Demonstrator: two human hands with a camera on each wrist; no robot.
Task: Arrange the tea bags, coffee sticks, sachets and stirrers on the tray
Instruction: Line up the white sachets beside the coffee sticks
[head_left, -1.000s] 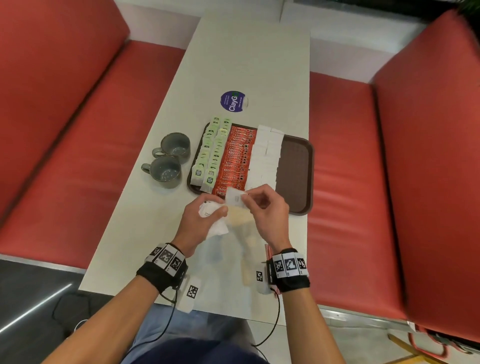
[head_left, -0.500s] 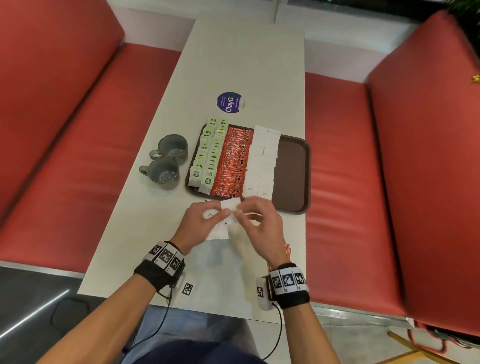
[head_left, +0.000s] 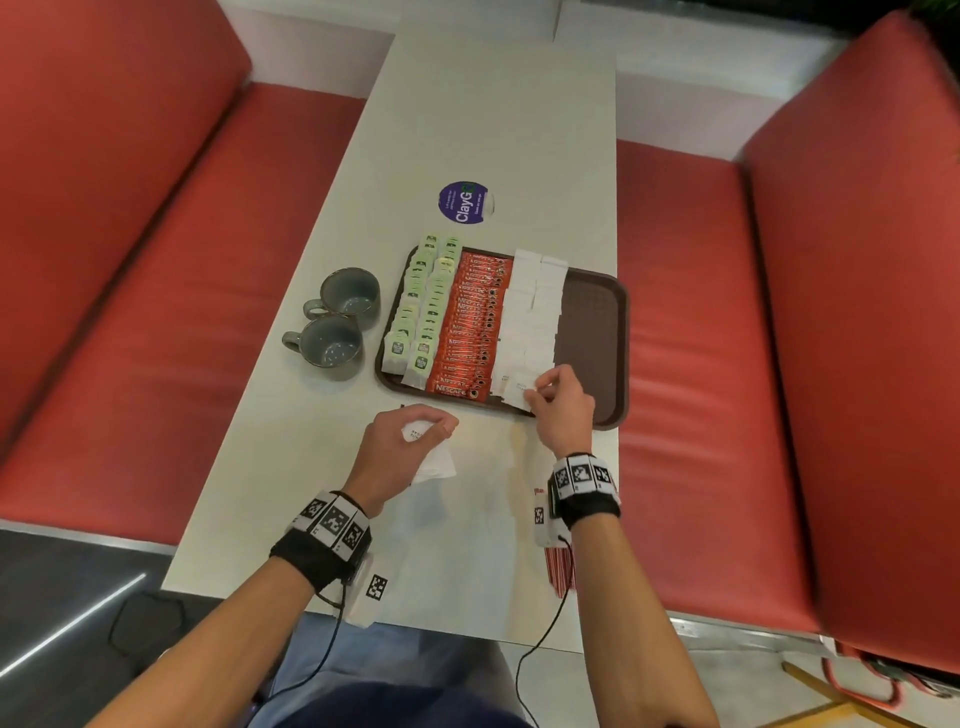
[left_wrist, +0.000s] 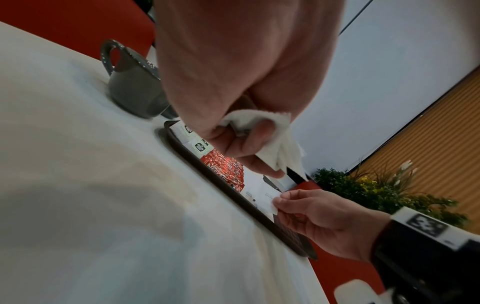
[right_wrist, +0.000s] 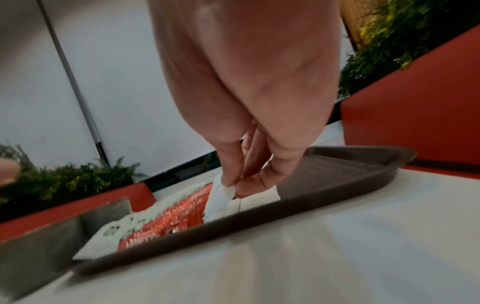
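left grip (head_left: 402, 441): curled, holding sachets (head_left: 434, 457) | right grip (head_left: 563, 405): thumb-finger pinch on a sachet (head_left: 522, 391)

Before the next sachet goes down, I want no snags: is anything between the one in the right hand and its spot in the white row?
Nothing visible. The right hand pinches the white sachet right at the near end of the white row on the tray.

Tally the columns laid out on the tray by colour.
Green tea bags: 2 columns
Red coffee sticks: 1 column
White sachets: 2 columns
Total: 5 columns
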